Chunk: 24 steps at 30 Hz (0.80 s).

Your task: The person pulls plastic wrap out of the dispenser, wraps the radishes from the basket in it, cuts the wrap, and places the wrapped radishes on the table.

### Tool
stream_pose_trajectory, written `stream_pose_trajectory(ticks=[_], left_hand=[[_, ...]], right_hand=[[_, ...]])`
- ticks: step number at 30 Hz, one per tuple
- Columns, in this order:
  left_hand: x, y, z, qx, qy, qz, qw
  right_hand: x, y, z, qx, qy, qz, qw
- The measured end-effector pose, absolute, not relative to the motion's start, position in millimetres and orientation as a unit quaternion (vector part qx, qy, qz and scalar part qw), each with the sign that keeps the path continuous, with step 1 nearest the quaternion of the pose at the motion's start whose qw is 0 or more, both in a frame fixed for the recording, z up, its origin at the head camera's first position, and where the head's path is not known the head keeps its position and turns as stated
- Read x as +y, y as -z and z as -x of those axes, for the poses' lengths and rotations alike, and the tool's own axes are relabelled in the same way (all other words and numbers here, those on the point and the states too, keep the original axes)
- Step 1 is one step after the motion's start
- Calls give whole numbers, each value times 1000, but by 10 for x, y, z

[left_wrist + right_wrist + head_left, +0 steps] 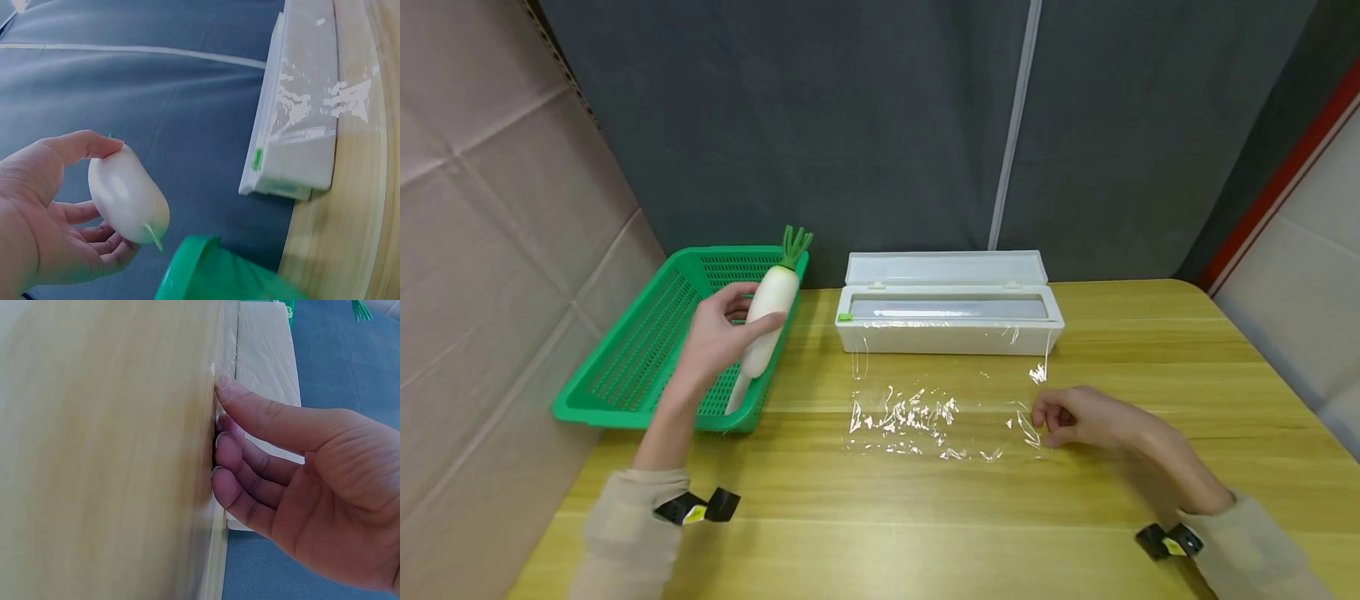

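Observation:
My left hand (713, 337) grips a white daikon radish (775, 292) between thumb and fingers, tilted over the right side of a green basket (576, 410). Its green leaf stubs point up and away, and its thin root end hangs low by the basket's rim. In the left wrist view the daikon (128, 197) shows end-on, root towards the camera. A sheet of clear plastic wrap (917, 417) stretches from a white wrap dispenser (951, 337) towards the front. At the sheet's right edge, my right hand (1093, 417) pinches the film with curled fingers; the right wrist view shows the thumb (269, 415) against it.
The dispenser's lid (947, 268) stands raised at the back, and a green slider (846, 317) sits at its left end. Behind the wooden table (955, 533) hangs a dark grey curtain (820, 125). A pale wall (490, 250) rises close beside the basket.

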State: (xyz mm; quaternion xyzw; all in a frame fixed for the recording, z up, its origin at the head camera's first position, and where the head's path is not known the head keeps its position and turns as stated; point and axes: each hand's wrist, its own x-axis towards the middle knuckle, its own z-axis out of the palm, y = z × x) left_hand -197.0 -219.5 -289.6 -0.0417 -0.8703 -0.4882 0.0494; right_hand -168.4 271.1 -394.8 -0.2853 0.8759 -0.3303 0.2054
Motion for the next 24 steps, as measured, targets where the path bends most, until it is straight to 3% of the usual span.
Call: stream_pose_trajectory(ticks=[24], left_hand=[[-1651,3124,1942,-838,524,139,65]], right_hand=[[2724,3974,1694,871,336,295,204]])
